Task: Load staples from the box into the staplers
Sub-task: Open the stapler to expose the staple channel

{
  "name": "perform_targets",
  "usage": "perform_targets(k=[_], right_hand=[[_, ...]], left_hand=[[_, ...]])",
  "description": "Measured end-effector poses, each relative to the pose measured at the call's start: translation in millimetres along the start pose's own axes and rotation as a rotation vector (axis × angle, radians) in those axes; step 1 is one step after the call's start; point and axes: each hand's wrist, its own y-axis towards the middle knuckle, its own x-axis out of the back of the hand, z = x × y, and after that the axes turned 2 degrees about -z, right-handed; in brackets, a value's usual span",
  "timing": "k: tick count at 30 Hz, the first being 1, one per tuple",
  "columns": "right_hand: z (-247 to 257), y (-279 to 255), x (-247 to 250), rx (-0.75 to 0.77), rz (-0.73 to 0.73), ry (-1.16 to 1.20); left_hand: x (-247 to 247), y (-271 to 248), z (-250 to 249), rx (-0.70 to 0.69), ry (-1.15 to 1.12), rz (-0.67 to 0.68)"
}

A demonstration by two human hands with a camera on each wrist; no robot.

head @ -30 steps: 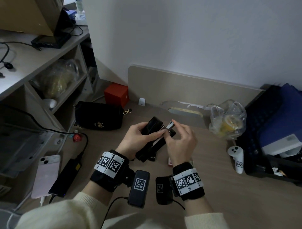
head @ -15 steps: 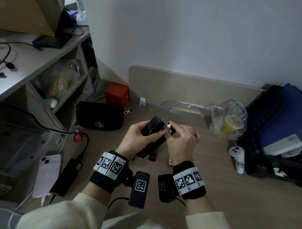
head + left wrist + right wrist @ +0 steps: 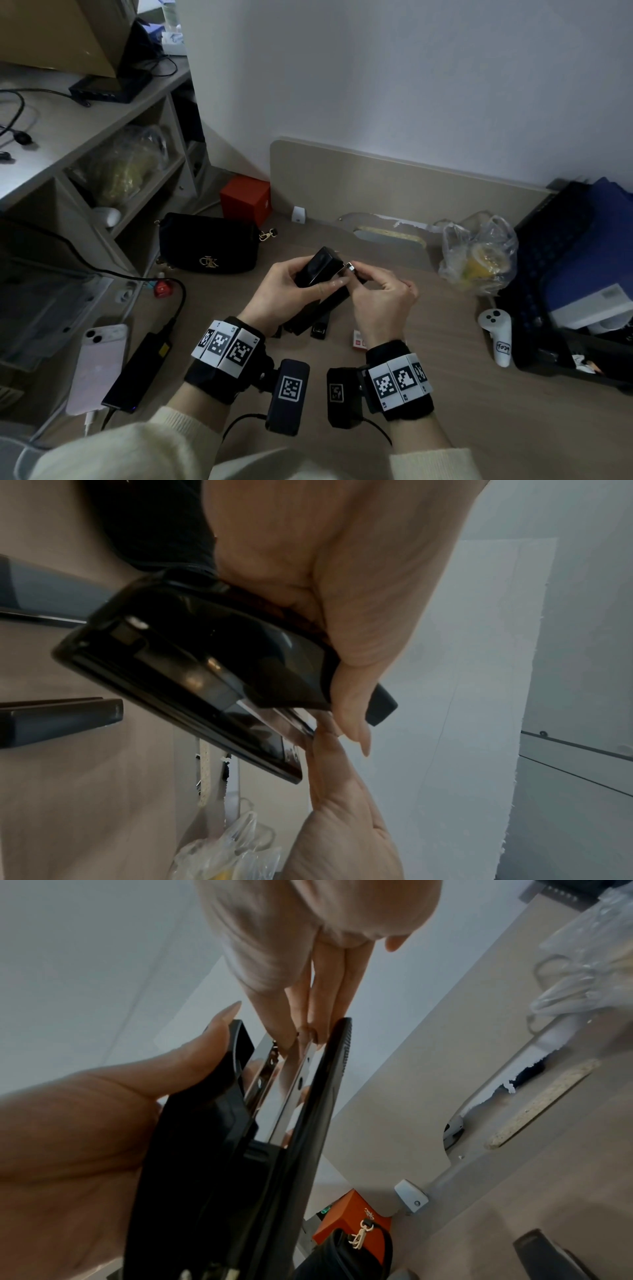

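Observation:
A black stapler point(image 3: 320, 270) is held above the table, its lid swung open; my left hand point(image 3: 301, 284) grips the lid and body, thumb point(image 3: 352, 696) along the side. The silver channel point(image 3: 287, 1074) lies bare between lid and base. My right hand point(image 3: 358, 275) pinches a short silver staple strip point(image 3: 349, 266) at the channel's front end, fingertips point(image 3: 308, 1031) down inside it. A red and white staple box point(image 3: 358, 341) lies on the table, mostly hidden under my right wrist. A second black stapler point(image 3: 318, 330) lies flat below the held one.
A black handbag point(image 3: 209, 246) and a red box point(image 3: 245, 200) lie at the back left. A plastic bag point(image 3: 479, 257) and a white controller point(image 3: 496, 329) sit to the right, beside a dark crate point(image 3: 565, 274). A phone point(image 3: 97, 366) and power bank point(image 3: 137, 370) lie left.
The silver strip in my right fingers has gone further into the stapler, so less of it shows. Both hands stayed nearly in place, the right one closing in on the stapler's front.

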Motion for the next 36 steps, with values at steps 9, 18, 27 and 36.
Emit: perform_targets(k=[9, 18, 27, 36], right_hand=[[5.5, -3.7, 3.0, -0.060, 0.026, 0.114], [11.8, -1.3, 9.5, -0.123, 0.027, 0.169], [20.7, 5.5, 20.5, -0.246, -0.020, 0.266], [20.1, 4.6, 11.8, -0.234, 0.012, 0.217]], left_hand=[[3.6, 0.4, -2.5, 0.023, 0.060, 0.025], [5.4, -3.5, -9.9, 0.006, 0.061, 0.068], [12.6, -2.1, -0.1, 0.070, 0.343, 0.114], [11.9, 1.9, 9.5, 0.021, 0.369, 0.004]])
